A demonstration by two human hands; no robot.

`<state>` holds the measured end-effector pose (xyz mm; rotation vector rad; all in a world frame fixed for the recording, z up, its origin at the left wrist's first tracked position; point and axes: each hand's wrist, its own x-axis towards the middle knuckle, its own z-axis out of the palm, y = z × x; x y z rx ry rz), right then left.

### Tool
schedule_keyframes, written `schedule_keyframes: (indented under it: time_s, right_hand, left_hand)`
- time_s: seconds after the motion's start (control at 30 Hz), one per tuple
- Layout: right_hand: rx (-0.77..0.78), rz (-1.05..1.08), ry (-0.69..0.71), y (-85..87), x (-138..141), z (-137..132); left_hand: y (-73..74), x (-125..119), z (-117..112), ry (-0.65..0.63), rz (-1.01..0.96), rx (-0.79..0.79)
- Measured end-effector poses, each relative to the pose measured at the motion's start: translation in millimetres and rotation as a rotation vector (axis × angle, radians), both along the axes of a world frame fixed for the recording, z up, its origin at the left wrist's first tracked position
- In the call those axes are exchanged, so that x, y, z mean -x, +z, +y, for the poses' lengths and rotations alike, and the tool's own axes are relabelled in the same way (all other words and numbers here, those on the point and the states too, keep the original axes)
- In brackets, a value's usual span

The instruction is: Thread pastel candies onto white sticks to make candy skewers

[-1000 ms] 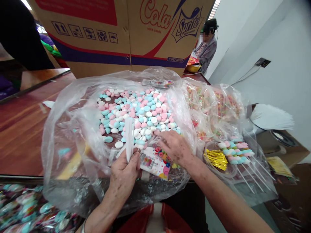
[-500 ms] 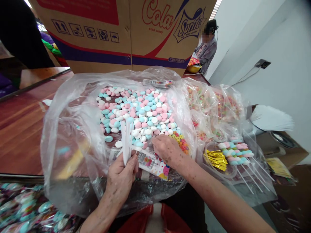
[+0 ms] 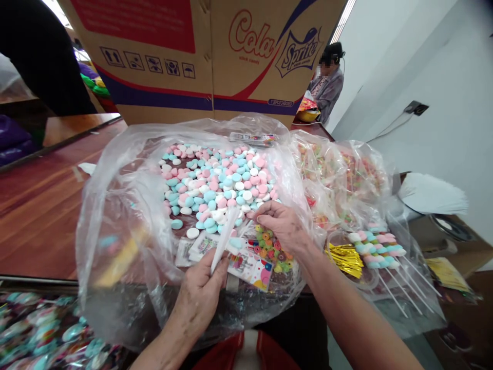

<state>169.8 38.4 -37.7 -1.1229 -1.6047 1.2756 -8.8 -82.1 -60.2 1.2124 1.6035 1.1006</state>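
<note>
My left hand (image 3: 204, 288) is closed around a bundle of thin white sticks (image 3: 225, 239), which point up and lean right. Beyond it, a heap of pink, blue and white oval candies (image 3: 215, 180) is spread on a clear plastic bag (image 3: 119, 159). My right hand (image 3: 283, 226) hovers at the heap's near right edge with thumb and fingers drawn together. Whether a candy sits between those fingertips I cannot make out. Just below it lie small colourful ring candies (image 3: 275, 252). Flat printed packets (image 3: 250, 270) rest between my hands.
A large cardboard box (image 3: 162, 103) stands at the back. To the right are bags of gummies (image 3: 323, 159), gold twist ties (image 3: 344, 259) and finished candy skewers (image 3: 375, 249). Wrapped candies (image 3: 42, 329) lie at lower left. A person (image 3: 327, 85) sits in the background.
The stick bundle has tilted to the right and moved nearer my right hand. My right hand has shifted up and right, uncovering more ring candies. The camera view has shifted slightly.
</note>
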Motion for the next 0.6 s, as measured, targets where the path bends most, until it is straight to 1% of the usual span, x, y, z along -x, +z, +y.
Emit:
schedule_keyframes:
  time_s: [0.03,0.1,0.23,0.37,0.5,0.57,0.6]
  right_hand:
    - [0.100,0.158,-0.005,1.6,-2.8,0.3]
    - [0.207,0.321,-0.009,4.4,-5.3,-1.3]
    - [0.258,0.397,-0.026,6.2,-2.9,-6.7]
    - [0.233,0.384,-0.030,2.4,-0.5,-9.6]
    - [0.192,0.351,-0.030,-2.2,1.9,-17.2]
    - [0.117,0.273,0.001,-3.2,4.2,-24.2]
    - [0.048,0.216,0.025,-3.3,5.6,-28.2]
  left_hand:
    - [2.4,-1.2,0.2,-0.013,0.025,0.001]
    - [7.6,-4.2,1.5,-0.028,0.048,0.004]
    - [16.1,-9.0,4.7,-0.027,0.063,0.015]
    - [17.8,-9.8,6.7,-0.020,0.069,0.008]
    - [13.0,-10.5,7.5,-0.027,0.043,0.020]
    - [9.9,-12.1,7.5,-0.035,0.014,0.028]
    - [8.5,-13.2,7.3,-0.033,-0.004,0.030]
